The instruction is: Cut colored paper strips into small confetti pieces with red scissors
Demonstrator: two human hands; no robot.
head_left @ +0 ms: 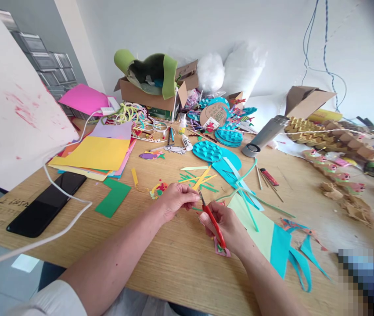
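My right hand grips a pair of red-handled scissors, its blades pointing up and away from me. Just left of the blade tips, my left hand is closed in a pinch; whatever lies between its fingertips is too small to make out. Beyond the fingers lie crossed yellow paper strips and thin green strips. Small round paper dots in several colours are scattered beside my left hand. Pale green paper and blue paper extend to the right of my right hand.
A phone, a white cable, a green paper piece and stacked coloured sheets occupy the left. Farther back are glue bottles, blue egg-carton pieces and a cardboard box. A grey flask lies at right.
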